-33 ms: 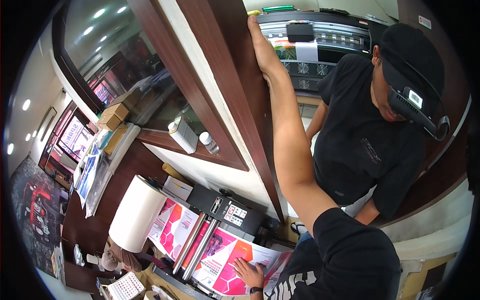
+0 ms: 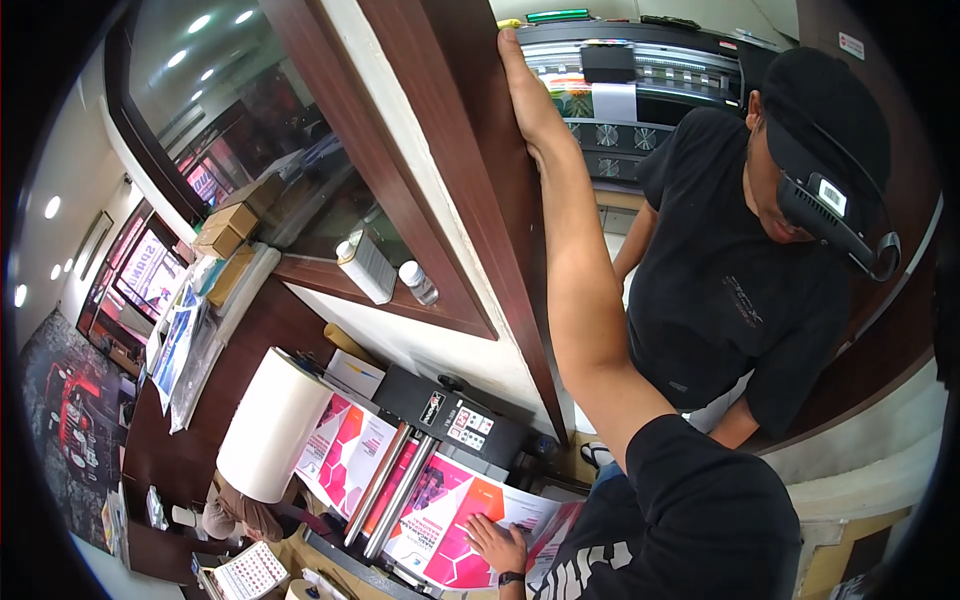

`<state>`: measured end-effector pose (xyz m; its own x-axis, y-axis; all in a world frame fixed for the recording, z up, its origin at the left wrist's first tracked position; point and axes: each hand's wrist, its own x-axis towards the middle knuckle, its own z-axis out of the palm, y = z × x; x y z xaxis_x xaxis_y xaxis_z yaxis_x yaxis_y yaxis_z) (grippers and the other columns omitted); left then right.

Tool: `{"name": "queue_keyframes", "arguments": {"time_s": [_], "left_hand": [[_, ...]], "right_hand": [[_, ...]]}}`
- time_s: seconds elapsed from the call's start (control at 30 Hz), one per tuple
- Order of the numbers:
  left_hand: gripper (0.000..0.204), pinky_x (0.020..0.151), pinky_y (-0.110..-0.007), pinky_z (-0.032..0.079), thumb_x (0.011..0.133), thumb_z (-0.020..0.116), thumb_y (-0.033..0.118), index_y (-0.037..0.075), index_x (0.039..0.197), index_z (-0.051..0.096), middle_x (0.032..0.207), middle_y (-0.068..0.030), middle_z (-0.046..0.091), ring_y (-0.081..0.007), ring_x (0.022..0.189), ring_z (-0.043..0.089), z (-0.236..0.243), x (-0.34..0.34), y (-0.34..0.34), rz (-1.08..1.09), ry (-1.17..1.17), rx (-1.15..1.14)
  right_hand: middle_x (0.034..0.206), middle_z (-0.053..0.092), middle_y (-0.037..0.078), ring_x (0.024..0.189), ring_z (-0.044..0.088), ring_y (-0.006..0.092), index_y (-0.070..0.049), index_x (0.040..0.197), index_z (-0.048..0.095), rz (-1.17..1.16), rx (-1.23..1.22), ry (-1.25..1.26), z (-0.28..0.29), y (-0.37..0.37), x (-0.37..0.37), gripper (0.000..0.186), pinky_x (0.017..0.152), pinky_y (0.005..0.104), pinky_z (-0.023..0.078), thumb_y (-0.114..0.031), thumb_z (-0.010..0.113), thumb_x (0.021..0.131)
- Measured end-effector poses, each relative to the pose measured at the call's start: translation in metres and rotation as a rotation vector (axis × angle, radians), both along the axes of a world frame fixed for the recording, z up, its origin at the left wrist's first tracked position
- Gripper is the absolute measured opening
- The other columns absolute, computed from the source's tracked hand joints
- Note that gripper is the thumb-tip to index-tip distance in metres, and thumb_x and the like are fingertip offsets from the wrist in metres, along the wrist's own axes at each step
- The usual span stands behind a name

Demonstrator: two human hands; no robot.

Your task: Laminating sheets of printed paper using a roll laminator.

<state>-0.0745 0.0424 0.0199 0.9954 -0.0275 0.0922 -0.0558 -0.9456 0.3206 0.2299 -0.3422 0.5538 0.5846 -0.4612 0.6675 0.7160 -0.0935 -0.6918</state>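
Observation:
My left hand [image 2: 493,547], with a dark band at its wrist, lies flat and spread on a pink, white and orange printed sheet [image 2: 450,570]. The sheet passes under metal rollers [image 2: 400,500] of a laminating machine [image 2: 440,408]; a large white roll [image 2: 275,425] sits on its far side. My right arm stretches up, and my right hand [image 2: 530,95] rests stretched out against a brown door frame [image 2: 490,150]. Part of its fingers is hidden by the frame's edge. Neither hand is seen lifting anything.
A person in black [image 2: 740,260] stands close on my right. Behind, a wide-format printer [image 2: 660,75] carries a colourful print. A metal can [image 2: 366,268] and a white-capped bottle [image 2: 418,283] stand on the window ledge. Another person [image 2: 240,515] is partly visible beyond the roll.
The black carriage on the wide-format printer has shifted slightly to the right. Both my hands stay where they were.

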Motion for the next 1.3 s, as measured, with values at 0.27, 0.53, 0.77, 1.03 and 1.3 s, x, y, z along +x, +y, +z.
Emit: {"name": "queue_keyframes", "arguments": {"time_s": [0.27, 0.53, 0.77, 1.03, 1.3], "left_hand": [[0.086, 0.126, -0.056, 0.008, 0.087, 0.065, 0.032, -0.008, 0.155, 0.03, 0.165, -0.026, 0.026, -0.0416, 0.156, 0.017, 0.004, 0.007, 0.001, 0.003, -0.001, -0.055], [0.088, 0.127, -0.054, 0.008, 0.084, 0.068, 0.03, -0.004, 0.156, 0.031, 0.166, -0.0231, 0.027, -0.0389, 0.157, 0.017, 0.005, 0.012, 0.007, 0.037, -0.007, -0.067], [0.088, 0.127, -0.054, 0.008, 0.083, 0.067, 0.032, -0.007, 0.155, 0.033, 0.165, -0.0241, 0.029, -0.0393, 0.156, 0.019, 0.01, 0.017, 0.005, 0.03, 0.016, -0.082], [0.086, 0.127, -0.053, 0.009, 0.083, 0.066, 0.032, -0.007, 0.154, 0.035, 0.164, -0.0243, 0.031, -0.0395, 0.155, 0.021, 0.007, 0.022, 0.012, 0.032, -0.031, -0.054], [0.084, 0.127, -0.053, 0.01, 0.083, 0.063, 0.033, -0.006, 0.153, 0.037, 0.163, -0.0233, 0.032, -0.0385, 0.155, 0.021, 0.006, 0.023, 0.016, 0.062, -0.023, -0.08]], "right_hand": [[0.167, 0.027, 0.017, 0.153, 0.025, 0.0298, 0.001, 0.16, 0.028, 0.268, -0.131, -0.125, 0.003, -0.022, 0.022, 0.097, 0.124, 0.0371, 0.023, -0.075, 0.034, 0.1], [0.168, 0.021, 0.018, 0.155, 0.02, 0.0284, 0.001, 0.161, 0.025, 0.068, -0.1, -0.021, -0.011, 0.014, 0.004, 0.095, 0.125, 0.0371, 0.018, -0.072, 0.037, 0.101], [0.161, 0.031, 0.023, 0.151, 0.029, 0.0287, 0.01, 0.153, 0.033, 0.081, -0.03, 0.012, -0.01, -0.018, 0.021, 0.099, 0.123, 0.0355, 0.021, -0.073, 0.037, 0.1], [0.154, 0.043, 0.028, 0.147, 0.038, 0.0293, 0.016, 0.148, 0.04, 0.025, -0.024, 0.023, -0.001, 0.002, 0.006, 0.101, 0.12, 0.0322, 0.027, -0.074, 0.033, 0.101], [0.147, 0.054, 0.021, 0.137, 0.05, 0.025, 0.011, 0.147, 0.046, 0.169, -0.026, -0.005, -0.01, -0.013, 0.024, 0.097, 0.115, 0.0309, 0.035, -0.074, 0.035, 0.101]]}}
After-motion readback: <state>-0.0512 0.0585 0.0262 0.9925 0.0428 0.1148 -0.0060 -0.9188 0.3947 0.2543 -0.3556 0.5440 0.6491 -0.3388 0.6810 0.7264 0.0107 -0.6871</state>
